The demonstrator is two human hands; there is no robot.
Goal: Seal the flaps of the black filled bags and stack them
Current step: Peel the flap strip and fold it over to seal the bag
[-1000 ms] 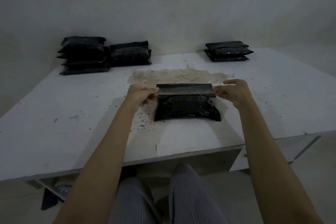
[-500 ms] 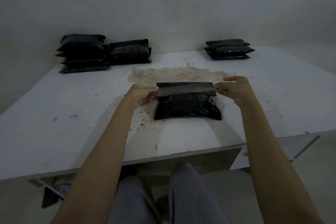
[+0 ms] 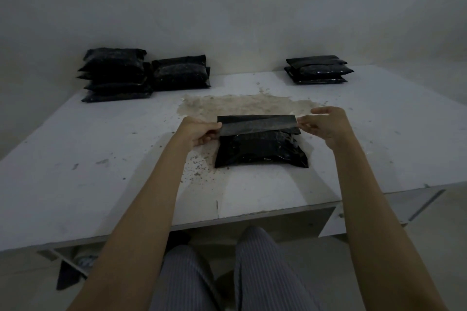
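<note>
Black filled bag (image 3: 260,150) lies mid-table (image 3: 88,159) before me; my left hand (image 3: 199,132) pinches its flap (image 3: 257,124) at one end, my right hand (image 3: 326,125) the other; stacked bags (image 3: 115,76) sit far-left, another stack (image 3: 317,69) far-right.

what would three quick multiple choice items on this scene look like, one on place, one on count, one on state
1. Where does the black filled plastic bag being worked on lie?
A. table's middle, near the front
B. far left corner
C. on the floor

2. How many groups of black bags stand along the white table's far edge?
A. one
B. three
C. five

3. What is the bag's flap doing?
A. torn off
B. pressed flat and sealed
C. pinched at each end by the left hand and right hand

Answers: 1 A, it sits before the person; 2 B, two left, one right; 3 C, fingers grip both ends.
</note>
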